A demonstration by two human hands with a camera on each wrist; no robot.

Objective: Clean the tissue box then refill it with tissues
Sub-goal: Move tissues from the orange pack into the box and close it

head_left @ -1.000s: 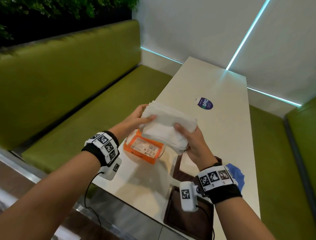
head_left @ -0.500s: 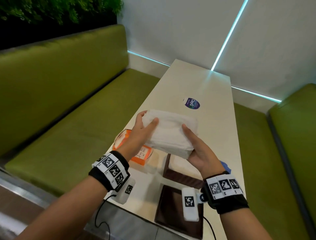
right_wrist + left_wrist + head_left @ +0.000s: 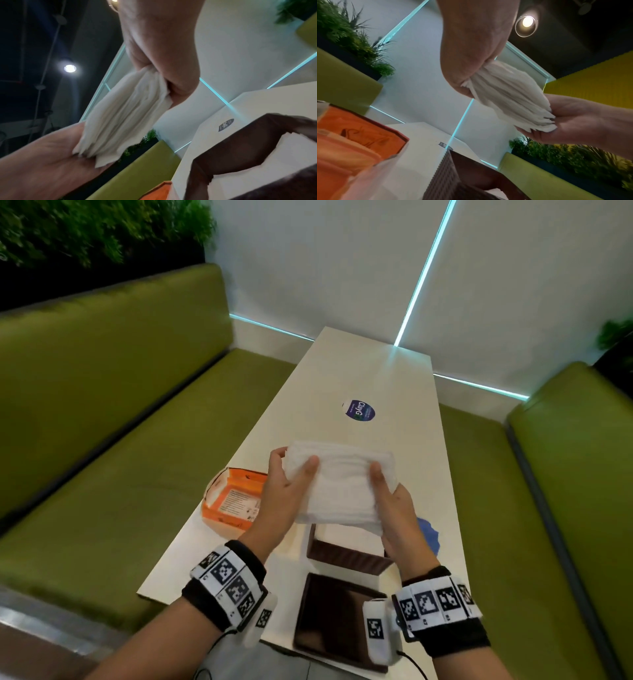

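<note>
Both hands hold a thick stack of white tissues (image 3: pixel 339 484) in the air above the table. My left hand (image 3: pixel 284 484) grips its left end, thumb on top. My right hand (image 3: pixel 390 501) grips the right end the same way. From below, the stack (image 3: pixel 508 93) (image 3: pixel 123 108) fans out between the two palms. The dark brown tissue box (image 3: pixel 346 556) stands open just below the stack, with white showing inside it (image 3: pixel 291 151). Its dark lid (image 3: pixel 332 621) lies flat at the table's near edge.
An orange tissue packet (image 3: pixel 233 501), torn open, lies on the white table (image 3: pixel 376 378) left of the hands. A blue cloth (image 3: pixel 428 534) peeks out behind my right wrist. A round sticker (image 3: pixel 358 410) marks the tabletop. Green benches (image 3: pixel 102 440) flank both sides.
The tissue stack has come down and toward me, from over the orange packet to just above the open brown box. Both hands kept their grip.
</note>
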